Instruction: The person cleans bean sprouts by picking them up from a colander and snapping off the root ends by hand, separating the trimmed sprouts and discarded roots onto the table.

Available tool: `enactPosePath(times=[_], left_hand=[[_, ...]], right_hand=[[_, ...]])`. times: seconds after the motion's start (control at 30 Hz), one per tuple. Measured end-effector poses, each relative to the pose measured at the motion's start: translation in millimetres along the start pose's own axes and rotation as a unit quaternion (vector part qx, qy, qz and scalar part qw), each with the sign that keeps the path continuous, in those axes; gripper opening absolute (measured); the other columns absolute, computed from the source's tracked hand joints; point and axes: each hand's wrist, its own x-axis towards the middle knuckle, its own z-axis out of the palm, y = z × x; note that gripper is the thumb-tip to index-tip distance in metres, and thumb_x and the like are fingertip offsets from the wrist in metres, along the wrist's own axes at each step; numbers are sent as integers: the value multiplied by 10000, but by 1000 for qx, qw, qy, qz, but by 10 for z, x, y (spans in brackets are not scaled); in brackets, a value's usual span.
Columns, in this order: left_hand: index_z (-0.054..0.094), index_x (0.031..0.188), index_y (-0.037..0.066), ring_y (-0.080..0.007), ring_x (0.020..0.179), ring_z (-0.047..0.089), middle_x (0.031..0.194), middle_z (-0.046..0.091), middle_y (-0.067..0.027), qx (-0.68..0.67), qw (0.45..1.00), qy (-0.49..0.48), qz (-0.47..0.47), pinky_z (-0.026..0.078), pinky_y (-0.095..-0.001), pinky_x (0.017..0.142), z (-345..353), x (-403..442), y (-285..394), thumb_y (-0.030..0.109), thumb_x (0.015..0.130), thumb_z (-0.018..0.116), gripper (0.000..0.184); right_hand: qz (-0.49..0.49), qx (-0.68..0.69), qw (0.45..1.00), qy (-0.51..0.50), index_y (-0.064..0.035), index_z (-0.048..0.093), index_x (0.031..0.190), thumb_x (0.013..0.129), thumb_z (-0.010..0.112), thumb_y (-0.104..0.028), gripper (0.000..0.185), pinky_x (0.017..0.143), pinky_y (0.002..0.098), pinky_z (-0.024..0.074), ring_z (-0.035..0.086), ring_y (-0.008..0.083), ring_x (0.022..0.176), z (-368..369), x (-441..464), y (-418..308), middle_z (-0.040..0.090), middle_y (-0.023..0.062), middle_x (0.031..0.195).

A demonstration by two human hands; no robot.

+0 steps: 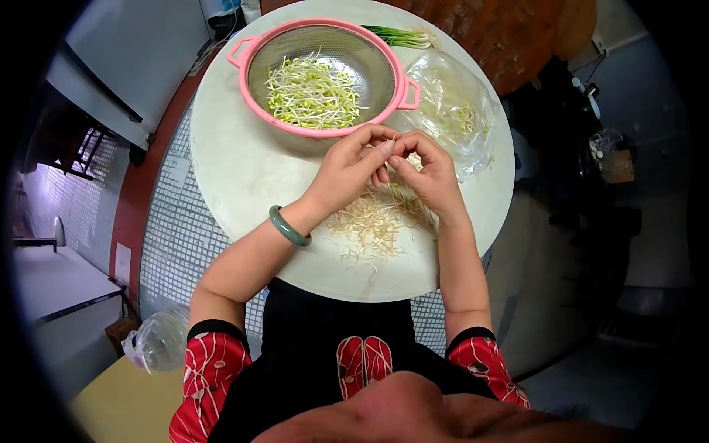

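My left hand point(357, 164) and my right hand point(427, 171) meet over the table, fingertips pinched close together. A thin bean sprout point(394, 139) shows faintly between them, most of it hidden by the fingers. Just beyond my left hand stands a pink-rimmed mesh colander point(255, 96) with a heap of cleaned bean sprouts point(310, 92) in it. Below both hands lies a loose pile of brownish root ends point(369, 225). A clear plastic bag point(461, 81) holding some sprouts lies beyond my right hand.
A bunch of green onions point(399, 37) lies at the far side of the round white table point(229, 177), behind the colander. A large clear plastic bottle point(164, 340) is at the lower left. A brown tabletop point(491, 37) stands beyond the table at the upper right.
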Motion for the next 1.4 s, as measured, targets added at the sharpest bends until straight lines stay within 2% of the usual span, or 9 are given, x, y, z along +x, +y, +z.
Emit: enactPosePath(times=[0.1, 0.2, 0.3, 0.4, 0.53, 0.73, 1.07, 1.17, 1.4], left_hand=[[574, 1115, -4, -72, 696, 575, 869, 605, -27, -53, 998, 1, -20, 495, -216, 619, -36, 26, -50, 140, 968, 541, 208], [592, 1066, -9, -70, 692, 581, 869, 614, -32, -49, 998, -2, -37, 503, -218, 621, -68, 41, -45, 136, 962, 553, 183], [601, 1031, -18, -74, 677, 589, 846, 623, -33, 7, 998, -25, -55, 514, -226, 616, -72, 54, -62, 135, 957, 561, 175], [606, 1009, -28, -77, 668, 595, 805, 620, -29, 45, 996, -39, -73, 511, -225, 613, -58, 53, -116, 126, 950, 566, 170], [602, 998, -40, -78, 666, 597, 792, 616, -24, 76, 993, -31, -84, 503, -220, 599, -54, 46, -162, 114, 941, 569, 167], [610, 1001, -31, -69, 651, 583, 782, 609, -18, 56, 993, -7, -100, 492, -211, 583, -12, 43, -211, 111, 936, 577, 160], [619, 999, -25, -60, 648, 577, 764, 607, -13, 111, 984, -15, -138, 474, -206, 565, -42, 36, -279, 123, 938, 585, 164], [619, 999, -27, -62, 650, 578, 767, 608, -16, 128, 983, -29, -126, 475, -208, 567, -26, 34, -299, 117, 938, 582, 161], [619, 1008, -25, -64, 638, 571, 764, 603, -13, 84, 990, -31, -114, 480, -210, 582, -1, 31, -226, 109, 946, 574, 155]], right_hand=[[-55, -128, 990, 9, -11, 623, 896, 830, 669, -47, 88, 729, 265, 476, 582, 126, 818, 18, -33, -39, 624, 37, 914], [-1, -17, 997, 77, -16, 646, 944, 826, 672, -52, 126, 732, 274, 485, 598, 153, 824, 18, -121, 122, 633, 49, 935], [-4, 27, 993, 118, -34, 672, 985, 828, 669, -48, 158, 730, 276, 487, 604, 169, 838, 8, -150, 132, 639, 54, 946], [-51, -74, 994, 63, -49, 687, 1009, 831, 665, -39, 180, 733, 284, 485, 606, 161, 862, -33, -156, 42, 641, 52, 948], [-75, -144, 985, 65, -41, 669, 898, 790, 691, -26, 112, 728, 320, 492, 618, 209, 858, -72, -185, 116, 643, 71, 945], [-148, -251, 954, 68, -24, 575, 906, 779, 662, -2, 155, 752, 373, 483, 592, 295, 870, -2, -178, 163, 607, 102, 928], [-120, -243, 962, 38, -23, 548, 910, 838, 623, -23, 104, 792, 375, 481, 586, 295, 944, -40, -233, 183, 605, 122, 1035], [-146, -256, 955, 49, -10, 539, 929, 811, 640, -19, 156, 794, 391, 473, 579, 312, 923, -29, -234, 232, 597, 118, 1011], [-133, -251, 955, 82, -4, 526, 923, 820, 629, -17, 147, 805, 392, 469, 573, 315, 940, 29, -276, 215, 584, 128, 1046]])
